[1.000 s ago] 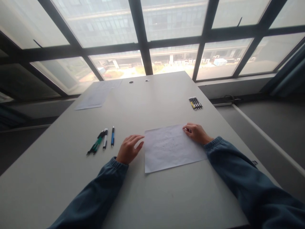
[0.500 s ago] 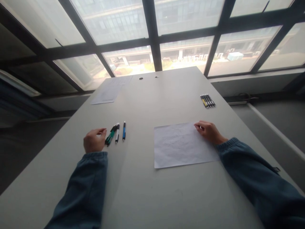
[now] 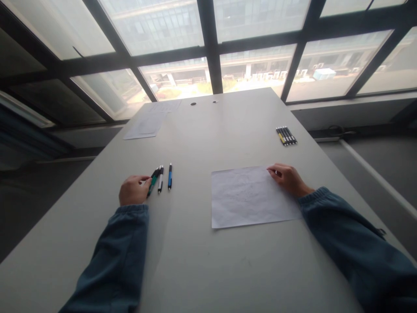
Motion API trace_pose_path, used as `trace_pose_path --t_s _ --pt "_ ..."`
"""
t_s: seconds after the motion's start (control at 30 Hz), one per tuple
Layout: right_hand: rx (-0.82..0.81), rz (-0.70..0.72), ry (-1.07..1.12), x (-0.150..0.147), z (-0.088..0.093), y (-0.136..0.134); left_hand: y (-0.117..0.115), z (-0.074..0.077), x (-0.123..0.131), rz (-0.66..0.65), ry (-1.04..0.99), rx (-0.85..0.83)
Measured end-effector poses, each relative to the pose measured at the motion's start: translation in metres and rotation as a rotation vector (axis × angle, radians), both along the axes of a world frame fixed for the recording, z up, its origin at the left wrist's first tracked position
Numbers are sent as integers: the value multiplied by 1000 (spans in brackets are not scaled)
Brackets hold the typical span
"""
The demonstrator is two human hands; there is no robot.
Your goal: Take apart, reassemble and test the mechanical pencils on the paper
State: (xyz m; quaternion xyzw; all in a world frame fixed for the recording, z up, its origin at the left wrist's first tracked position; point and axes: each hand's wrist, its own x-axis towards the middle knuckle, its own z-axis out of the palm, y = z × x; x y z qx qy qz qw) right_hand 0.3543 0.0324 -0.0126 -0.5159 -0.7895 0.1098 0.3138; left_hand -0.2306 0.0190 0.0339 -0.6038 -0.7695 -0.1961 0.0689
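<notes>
On the left of the table, my left hand [image 3: 134,190] is closed, with its fingertips on a green pen [image 3: 153,182]. Right beside that pen lie a white and black pen [image 3: 160,179] and, a little apart, a blue pen [image 3: 170,176]. A sheet of white paper [image 3: 246,198] with faint marks lies to the right of the middle. My right hand [image 3: 286,177] rests on its right part, fingers curled and pinched near the top edge; anything between these fingertips is too small to make out.
A row of several black pens [image 3: 286,136], one partly yellow, lies at the right of the table. More papers [image 3: 146,124] are at the far left. Two round holes sit near the table's [image 3: 195,256] far edge, below the windows.
My left hand has moved slightly right, onto the green pen, and covers part of it. My right hand stays at the paper, nearly unmoved. The view has shifted a little.
</notes>
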Motion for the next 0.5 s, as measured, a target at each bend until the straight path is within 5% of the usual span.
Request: trace_pose_path --t_s 0.23,0.5 --pt "-9 -2 -9 0 0 0 2 -4 5 -29 52 50" --pt "6 0 -8 0 -2 2 4 -1 42 64 111 -208"
